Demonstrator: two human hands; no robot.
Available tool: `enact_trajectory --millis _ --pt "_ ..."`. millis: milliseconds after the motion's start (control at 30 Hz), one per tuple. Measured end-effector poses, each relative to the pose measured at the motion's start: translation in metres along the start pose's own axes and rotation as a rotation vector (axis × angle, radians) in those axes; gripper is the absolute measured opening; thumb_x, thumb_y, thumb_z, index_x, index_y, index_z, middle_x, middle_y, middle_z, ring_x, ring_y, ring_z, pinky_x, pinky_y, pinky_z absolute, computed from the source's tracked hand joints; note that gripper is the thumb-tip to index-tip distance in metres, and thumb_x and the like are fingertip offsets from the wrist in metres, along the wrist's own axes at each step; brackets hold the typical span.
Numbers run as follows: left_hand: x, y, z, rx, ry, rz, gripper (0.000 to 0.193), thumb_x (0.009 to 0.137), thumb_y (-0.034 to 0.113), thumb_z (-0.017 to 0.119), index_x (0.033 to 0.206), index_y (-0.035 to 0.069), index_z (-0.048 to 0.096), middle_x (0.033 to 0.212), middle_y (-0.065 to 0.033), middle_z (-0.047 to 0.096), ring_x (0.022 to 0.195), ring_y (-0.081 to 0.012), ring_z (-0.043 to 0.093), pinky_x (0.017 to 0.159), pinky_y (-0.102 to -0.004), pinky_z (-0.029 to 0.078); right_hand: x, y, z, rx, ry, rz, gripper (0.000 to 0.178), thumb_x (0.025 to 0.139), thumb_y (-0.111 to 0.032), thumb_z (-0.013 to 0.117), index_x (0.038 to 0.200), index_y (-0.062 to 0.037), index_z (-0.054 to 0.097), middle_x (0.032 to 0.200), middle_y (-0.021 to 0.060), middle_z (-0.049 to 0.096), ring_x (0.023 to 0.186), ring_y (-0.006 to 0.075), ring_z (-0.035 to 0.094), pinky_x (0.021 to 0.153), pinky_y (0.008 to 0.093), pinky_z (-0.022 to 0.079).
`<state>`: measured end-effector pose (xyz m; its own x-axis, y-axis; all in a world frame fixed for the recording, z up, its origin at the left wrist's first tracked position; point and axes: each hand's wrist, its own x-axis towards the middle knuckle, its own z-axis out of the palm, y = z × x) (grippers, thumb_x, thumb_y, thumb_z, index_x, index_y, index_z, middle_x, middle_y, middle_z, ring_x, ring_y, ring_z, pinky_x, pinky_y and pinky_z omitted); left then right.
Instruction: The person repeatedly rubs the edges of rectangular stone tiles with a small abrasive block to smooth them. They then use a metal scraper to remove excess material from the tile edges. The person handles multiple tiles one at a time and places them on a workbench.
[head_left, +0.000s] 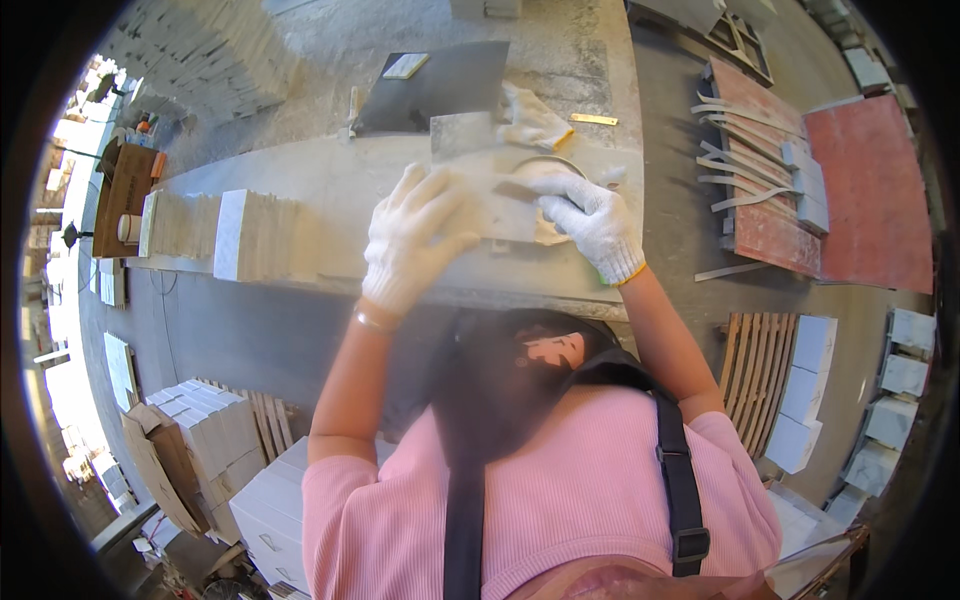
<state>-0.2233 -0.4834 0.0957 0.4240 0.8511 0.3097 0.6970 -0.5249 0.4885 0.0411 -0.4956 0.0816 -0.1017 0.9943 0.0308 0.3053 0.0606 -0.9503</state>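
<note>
Both hands wear white knit gloves above a pale, dusty worktable (330, 160). My left hand (412, 235) is open, fingers spread, beside a thin grey-white tile (460, 136). To its right, my right hand (592, 215) is closed, fingers pointing left. A blurred, flat greyish piece juts from its fingertips, too smeared to name. Just behind that hand shows the curved rim of a round dish (560, 162), mostly hidden. A loose white glove (535, 120) with a yellow cuff lies farther back. Under the right wrist is a small beige scrap (550, 232), partly covered.
Upright rows of tiles (262, 235) stand left on the table. Behind lies a black sheet (440, 90) bearing a small marbled tile (406, 66). A yellow strip (593, 119) sits near the right edge. Straps hang over a red board (765, 160) at right; boxes (205, 420) stand lower left.
</note>
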Motion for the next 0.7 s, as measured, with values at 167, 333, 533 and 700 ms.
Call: enact_trajectory --millis 167,333,533,700 --pt "0.001 -0.004 -0.005 -0.042 -0.011 0.002 0.058 0.073 0.038 0.085 0.122 0.01 0.072 0.139 -0.014 0.063 0.137 -0.0409 0.051 0.109 -0.0482 0.044 -0.047 -0.011 -0.012 -0.106 -0.326 0.038 0.031 0.091 -0.003 0.07 0.122 -0.0032 0.073 0.106 0.0052 0.075 0.092 0.0122 0.068 0.085 0.0266 0.054" --pt "0.008 -0.011 -0.009 0.101 0.092 -0.083 0.071 0.076 0.043 0.084 0.137 0.013 0.063 0.139 -0.0166 0.063 0.135 -0.0387 0.052 0.108 -0.0474 0.045 -0.07 -0.006 -0.029 -0.171 -0.232 0.202 0.03 0.091 -0.008 0.069 0.121 -0.0021 0.071 0.117 0.0114 0.074 0.103 0.0171 0.069 0.093 0.0299 0.053" --pt "0.019 -0.02 -0.015 0.008 -0.145 -0.515 0.083 0.081 0.044 0.081 0.151 0.011 0.05 0.13 -0.0196 0.067 0.113 -0.0352 0.066 0.099 -0.0427 0.05 -0.078 0.017 -0.029 0.032 -0.082 0.355 0.034 0.09 -0.01 0.07 0.123 -0.0031 0.068 0.096 0.0062 0.072 0.087 0.0148 0.067 0.079 0.0288 0.053" --pt "0.02 -0.034 -0.017 -0.364 -0.16 -0.621 0.086 0.078 0.042 0.082 0.149 0.005 0.05 0.107 -0.016 0.072 0.091 -0.0245 0.069 0.081 -0.0358 0.054 -0.065 0.014 -0.018 0.445 0.018 0.485 0.037 0.092 -0.017 0.069 0.126 -0.0038 0.062 0.082 -0.0001 0.062 0.068 0.0092 0.054 0.062 0.0256 0.044"
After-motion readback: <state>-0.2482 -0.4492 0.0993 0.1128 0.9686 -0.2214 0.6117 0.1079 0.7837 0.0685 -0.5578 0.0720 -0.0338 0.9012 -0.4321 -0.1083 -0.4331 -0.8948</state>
